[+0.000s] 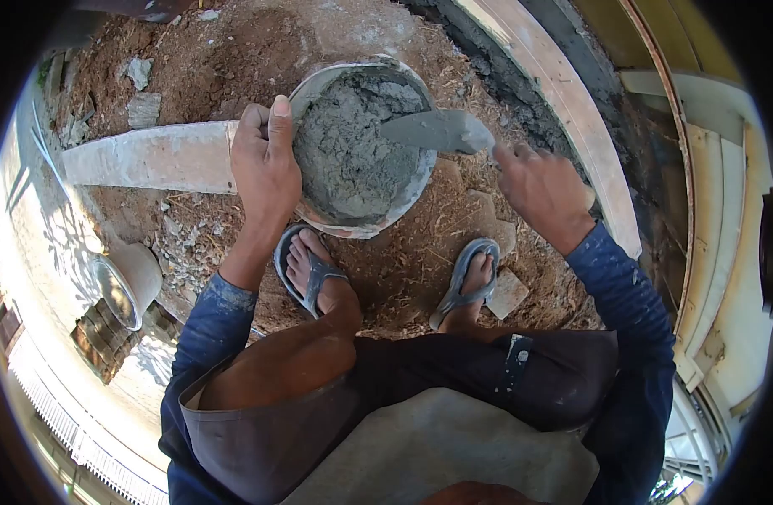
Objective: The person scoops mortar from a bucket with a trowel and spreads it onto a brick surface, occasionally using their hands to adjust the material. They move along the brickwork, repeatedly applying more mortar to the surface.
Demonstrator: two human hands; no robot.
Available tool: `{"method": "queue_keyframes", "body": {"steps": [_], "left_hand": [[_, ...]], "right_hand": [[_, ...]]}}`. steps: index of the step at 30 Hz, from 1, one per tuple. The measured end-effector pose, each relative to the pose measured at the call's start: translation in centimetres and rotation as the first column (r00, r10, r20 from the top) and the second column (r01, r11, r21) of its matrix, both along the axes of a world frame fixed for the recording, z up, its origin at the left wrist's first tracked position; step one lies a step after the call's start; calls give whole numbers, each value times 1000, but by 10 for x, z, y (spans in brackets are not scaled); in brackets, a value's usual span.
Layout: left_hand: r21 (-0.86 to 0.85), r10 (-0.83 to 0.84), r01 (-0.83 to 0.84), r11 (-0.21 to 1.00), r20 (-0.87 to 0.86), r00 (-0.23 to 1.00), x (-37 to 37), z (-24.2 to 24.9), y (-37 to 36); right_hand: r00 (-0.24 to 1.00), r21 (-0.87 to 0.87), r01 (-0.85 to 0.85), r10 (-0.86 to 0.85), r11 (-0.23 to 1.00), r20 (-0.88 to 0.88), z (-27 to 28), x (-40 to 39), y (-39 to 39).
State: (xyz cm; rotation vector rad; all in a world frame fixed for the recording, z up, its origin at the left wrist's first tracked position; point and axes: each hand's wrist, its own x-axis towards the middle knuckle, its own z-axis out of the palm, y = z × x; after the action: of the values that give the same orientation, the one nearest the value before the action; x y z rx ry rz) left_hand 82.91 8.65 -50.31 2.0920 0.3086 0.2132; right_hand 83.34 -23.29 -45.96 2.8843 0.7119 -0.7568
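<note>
My right hand has a clenched grip on the trowel, blade loaded over the wet mortar. Left hand grasping the rim of the bucket, which sits on the dirt ground just beyond my sandals.

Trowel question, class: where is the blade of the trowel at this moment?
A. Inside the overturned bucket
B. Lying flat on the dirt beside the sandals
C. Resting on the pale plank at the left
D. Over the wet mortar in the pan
D: the trowel, held by the right hand, has its mortar-coated blade over the grey mortar in the pan, whose rim the left hand grips.
</note>
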Motion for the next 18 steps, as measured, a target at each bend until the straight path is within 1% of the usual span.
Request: {"method": "queue_keyframes", "body": {"steps": [1,2,3,5,6,8,9,10,11,12,13,14,15,16,17,18], "left_hand": [[2,-8,8,1000,11,1000,0,3,-5],[20,-2,2,1000,16,1000,0,4,-9],[-4,-28,28,1000,21,999,1,4,-12],[-15,-32,33,999,63,998,3,1,-9],[-30,-35,36,999,43,998,2,2,-7],[-58,-60,61,996,17,998,2,2,-3],[-55,-30,31,998,21,999,2,1,-1],[-48,4,-3,999,26,1000,3,-1,5],[-55,-11,12,998,21,1000,4,-4,13],[-52,15,-15,999,-3,1000,5,-9,22],[-48,43,-44,998,-26,999,7,-14,32],[-54,33,-35,998,-32,999,10,-19,41],[-42,79,-81,996,-54,995,13,-24,50],[-26,126,-128,991,-77,989,15,-29,63],[-27,117,-120,992,-82,990,18,-43,87],[-8,169,-173,985,-177,970,20,-63,116]], "right_hand": [[992,-2,-19,19,1000,-122,-12,0,8],[978,97,-5,25,995,-206,-18,1,17],[958,185,29,26,982,-284,-23,0,22],[968,317,88,-6,944,-252,-38,-10,20],[966,288,119,-45,950,-253,-39,-13,14],[934,352,160,-26,922,-357,-41,-19,1],[931,340,182,-51,923,-361,-42,-24,-6],[932,363,189,-50,912,-359,-44,-29,-11],[932,387,194,-46,901,-359,-44,-34,-16],[929,379,208,-61,902,-365,-38,-37,-20],[915,329,245,-105,912,-390,-25,-39,-22],[899,279,278,-147,919,-413,-15,-42,-24],[895,273,289,-157,918,-418,-9,-48,-29],[898,247,299,-185,922,-400,-2,-55,-37],[901,221,309,-210,925,-380,2,-62,-46],[897,218,317,-218,923,-384,6,-71,-56]]}}
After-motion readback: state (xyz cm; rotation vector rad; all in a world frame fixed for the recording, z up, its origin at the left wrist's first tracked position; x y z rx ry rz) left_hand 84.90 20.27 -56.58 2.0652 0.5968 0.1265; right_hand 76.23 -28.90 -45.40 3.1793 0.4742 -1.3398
